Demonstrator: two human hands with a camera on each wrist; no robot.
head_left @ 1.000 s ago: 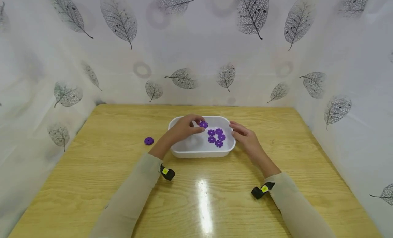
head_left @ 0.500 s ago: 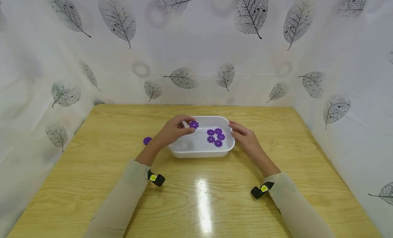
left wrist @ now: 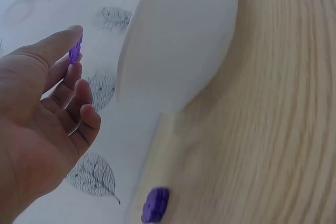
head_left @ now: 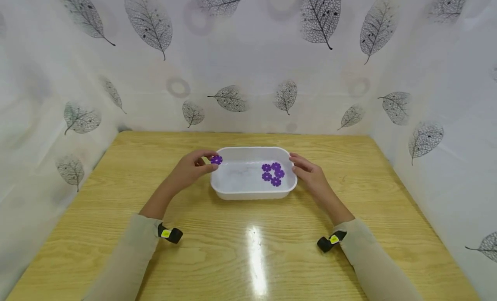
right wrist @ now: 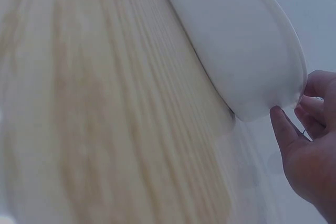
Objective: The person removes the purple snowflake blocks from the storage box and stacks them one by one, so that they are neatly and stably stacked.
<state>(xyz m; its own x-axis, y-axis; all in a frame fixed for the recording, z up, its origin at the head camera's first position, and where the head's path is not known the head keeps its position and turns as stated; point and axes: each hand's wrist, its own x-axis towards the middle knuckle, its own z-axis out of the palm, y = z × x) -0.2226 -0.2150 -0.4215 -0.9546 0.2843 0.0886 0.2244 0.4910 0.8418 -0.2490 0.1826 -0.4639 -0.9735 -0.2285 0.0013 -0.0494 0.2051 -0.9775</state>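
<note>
Between thumb and fingertips, my left hand [head_left: 189, 170] pinches a purple flower-shaped disc [head_left: 216, 160] at the left rim of a white plastic tub [head_left: 248, 195]. The left wrist view shows this disc [left wrist: 75, 51] edge-on, beyond the tub's outer wall. Several more such discs [head_left: 276, 181] lie in a ring on the tub's floor, towards its right end. My right hand [head_left: 313, 176] holds the tub's right end. In the right wrist view its thumb [right wrist: 283, 124] touches the outer wall, and bent fingers sit by the rim.
A thick purple flower-shaped piece [left wrist: 156, 204] rests on the wooden table [head_left: 217, 249]; the left hand hides it in the head view. A leaf-printed white curtain [head_left: 248, 68] stands behind and at both sides.
My left hand has carried the pinched disc leftward, from over the tub's middle to its left rim. It now covers the piece on the table. The right hand and tub stay put.
</note>
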